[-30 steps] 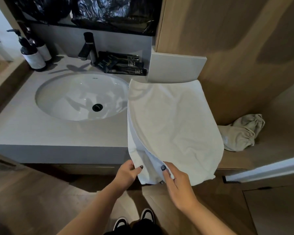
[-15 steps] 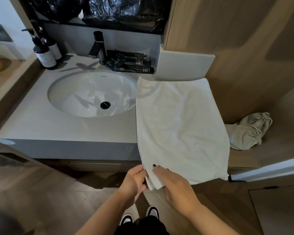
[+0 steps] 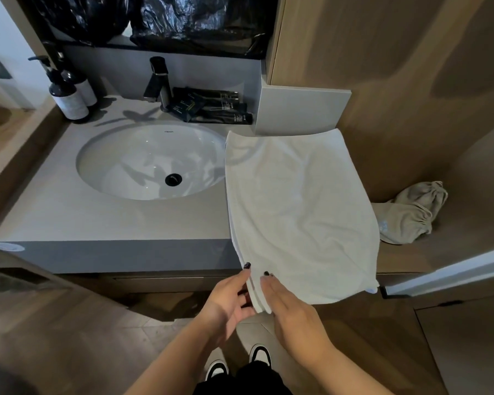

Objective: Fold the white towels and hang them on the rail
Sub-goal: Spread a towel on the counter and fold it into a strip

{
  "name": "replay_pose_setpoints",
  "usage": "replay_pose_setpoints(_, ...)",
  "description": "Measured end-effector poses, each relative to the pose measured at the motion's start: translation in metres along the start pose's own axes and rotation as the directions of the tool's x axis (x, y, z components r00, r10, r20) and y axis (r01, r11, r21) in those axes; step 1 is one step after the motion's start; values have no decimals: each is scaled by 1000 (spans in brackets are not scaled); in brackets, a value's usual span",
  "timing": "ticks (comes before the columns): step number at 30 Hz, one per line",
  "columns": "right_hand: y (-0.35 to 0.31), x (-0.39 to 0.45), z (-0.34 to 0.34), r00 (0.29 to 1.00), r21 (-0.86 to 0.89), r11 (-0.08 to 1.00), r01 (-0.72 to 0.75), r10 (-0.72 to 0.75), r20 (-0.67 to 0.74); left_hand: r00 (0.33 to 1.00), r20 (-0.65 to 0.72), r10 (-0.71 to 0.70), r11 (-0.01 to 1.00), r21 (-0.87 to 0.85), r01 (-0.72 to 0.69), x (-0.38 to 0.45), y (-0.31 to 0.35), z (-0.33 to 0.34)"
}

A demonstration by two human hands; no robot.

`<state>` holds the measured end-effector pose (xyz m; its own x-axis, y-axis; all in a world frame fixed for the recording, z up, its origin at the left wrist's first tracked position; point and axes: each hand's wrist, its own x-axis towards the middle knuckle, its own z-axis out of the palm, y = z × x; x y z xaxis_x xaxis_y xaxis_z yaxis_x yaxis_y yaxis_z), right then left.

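Note:
A white towel [image 3: 300,206], folded into layers, lies flat on the right end of the grey vanity counter [image 3: 103,220], its near edge hanging over the counter's front. My left hand [image 3: 228,300] and my right hand [image 3: 291,306] meet at the towel's near left corner. The left hand's fingers pinch the stacked edges from the left. The right hand lies over the corner from the right, its fingers on the cloth. No rail is in view.
A white oval sink [image 3: 151,161] sits left of the towel, with a dark faucet [image 3: 159,81], black toiletry packets [image 3: 211,106] and two pump bottles [image 3: 69,95] behind. A crumpled beige cloth bag [image 3: 408,215] lies on the wooden ledge to the right.
The lifted left side of the towel has dropped flat onto the counter. Both hands have closed in on the near left corner, squaring its layered edges.

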<state>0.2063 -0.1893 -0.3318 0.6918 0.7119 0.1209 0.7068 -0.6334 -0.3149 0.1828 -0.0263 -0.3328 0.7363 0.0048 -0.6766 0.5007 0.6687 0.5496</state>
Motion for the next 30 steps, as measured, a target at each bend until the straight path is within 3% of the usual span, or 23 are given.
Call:
replay_pose_setpoints(5, -5, -2, 2, 994, 26, 998, -64, 66, -87, 998, -36, 55, 983, 176, -48, -1, -1, 3)
replay_pose_setpoints(9, 16, 3, -7, 942, 61, 967, -249, 256, -219, 993, -59, 105, 977, 195, -92, -5, 4, 17)
replay_pose_setpoints(15, 61, -8, -17, 895, -6, 919, -393, 381, -231, 968, -170, 183, 961, 241, -139, -6, 19, 42)
replay_pose_setpoints(19, 86, -20, -32, 845, -50, 886, -461, 421, -330, 935, -245, 257, 952, 229, -202, 1, 34, 43)
replay_pose_setpoints(21, 100, -26, -41, 780, -5, 839, -544, 504, -372, 915, -288, 281, 956, 162, -243, 4, 43, 38)
replay_pose_setpoints(24, 119, -36, -53, 569, 211, 669, -713, 727, -384, 896, -317, 311, 950, 92, -297, 7, 53, 24)
replay_pose_setpoints(28, 137, -41, -63, 493, 387, 560, -732, 828, -265, 919, -251, 304, 952, 116, -283, 8, 55, 14)
replay_pose_setpoints(30, 142, -38, -66, 422, 516, 461, -722, 884, -199, 927, -242, 287, 958, 88, -273, 8, 54, 14)
